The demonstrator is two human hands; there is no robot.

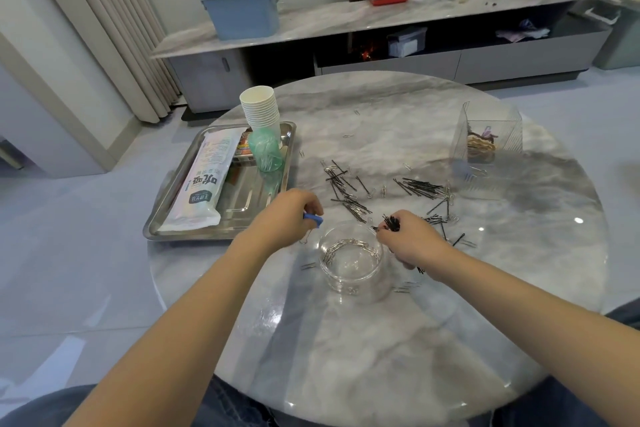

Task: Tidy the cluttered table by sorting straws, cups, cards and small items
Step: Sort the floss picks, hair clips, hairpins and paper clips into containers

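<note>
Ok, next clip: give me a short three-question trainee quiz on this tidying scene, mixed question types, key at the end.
1. True or false: the round glass bowl between the hands already holds silver paper clips.
2. What does the right hand grip? A) paper cups B) a bunch of black hairpins C) a straw packet
3. Where does the paper cup stack stand?

Key
1. True.
2. B.
3. On the metal tray, beside the straw packet.
</note>
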